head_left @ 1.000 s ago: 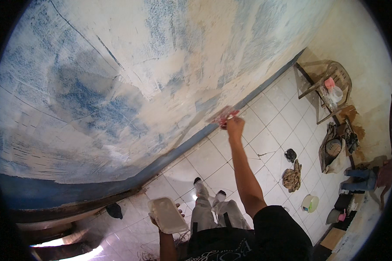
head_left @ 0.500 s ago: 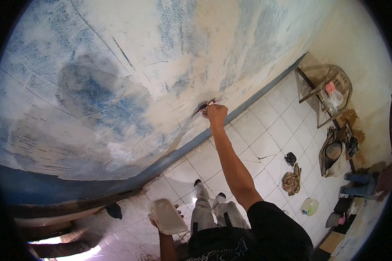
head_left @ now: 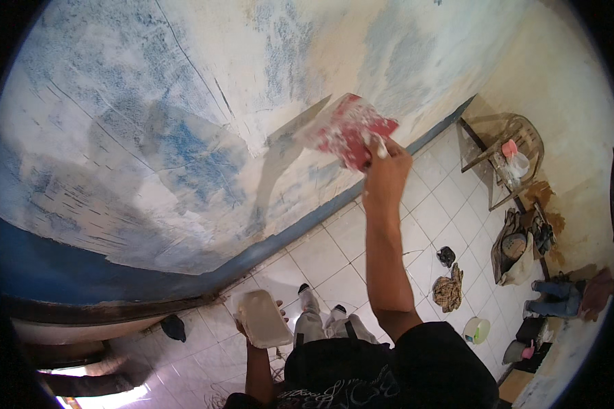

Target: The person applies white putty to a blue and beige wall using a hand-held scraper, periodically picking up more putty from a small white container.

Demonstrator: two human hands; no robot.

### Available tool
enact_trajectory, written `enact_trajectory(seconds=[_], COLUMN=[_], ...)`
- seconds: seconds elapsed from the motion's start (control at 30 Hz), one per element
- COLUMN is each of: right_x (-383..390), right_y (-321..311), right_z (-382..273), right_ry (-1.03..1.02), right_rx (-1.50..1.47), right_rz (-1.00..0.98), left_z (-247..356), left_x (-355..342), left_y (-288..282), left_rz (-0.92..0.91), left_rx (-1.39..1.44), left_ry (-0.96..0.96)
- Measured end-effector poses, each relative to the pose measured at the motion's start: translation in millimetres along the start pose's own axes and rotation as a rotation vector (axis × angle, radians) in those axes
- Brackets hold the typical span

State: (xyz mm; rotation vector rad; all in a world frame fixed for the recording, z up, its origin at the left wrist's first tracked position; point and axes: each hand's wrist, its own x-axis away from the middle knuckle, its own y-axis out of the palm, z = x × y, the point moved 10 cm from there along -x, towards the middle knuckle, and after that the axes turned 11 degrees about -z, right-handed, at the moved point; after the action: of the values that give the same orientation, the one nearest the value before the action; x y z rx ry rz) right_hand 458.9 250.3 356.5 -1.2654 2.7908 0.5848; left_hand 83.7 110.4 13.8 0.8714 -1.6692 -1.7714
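My right hand (head_left: 387, 172) is closed on a flat red putty spreader (head_left: 351, 133) smeared with white paste. The spreader is raised in front of the patchy blue-and-cream wall (head_left: 208, 68), with its shadow falling to the left. Whether its edge touches the wall I cannot tell. Down by my legs, my left hand (head_left: 241, 327) grips a shallow off-white plastic tray (head_left: 271, 343) from below, fingertips showing along its right side. What lies inside the tray is pale and hard to make out.
Blue skirting (head_left: 293, 237) runs along the wall's foot above white floor tiles. At right stand a chair (head_left: 522, 133) with pink and clear containers, an open sack (head_left: 515, 249), a crumpled cloth (head_left: 448, 290), a black bag (head_left: 445, 256) and a round tub (head_left: 477, 330). Another person's legs (head_left: 556, 298) show there.
My right hand has lifted up and to the right, and the spreader has turned from edge-on to show its red face. The left hand and tray stay nearly in place.
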Motion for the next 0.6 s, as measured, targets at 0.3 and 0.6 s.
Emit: enact_trajectory(seconds=[0.3, 0.6], right_x=[145, 178], right_y=[-100, -112], right_z=[84, 41], right_ry=[0.527, 0.347], right_rx=[0.009, 0.647], right_rz=[-0.194, -0.416], left_z=[-45, -113], left_x=[-78, -108], left_y=[74, 67], left_rz=[-0.049, 0.12], left_rx=[-0.203, -0.243], left_ry=[-0.105, -0.113])
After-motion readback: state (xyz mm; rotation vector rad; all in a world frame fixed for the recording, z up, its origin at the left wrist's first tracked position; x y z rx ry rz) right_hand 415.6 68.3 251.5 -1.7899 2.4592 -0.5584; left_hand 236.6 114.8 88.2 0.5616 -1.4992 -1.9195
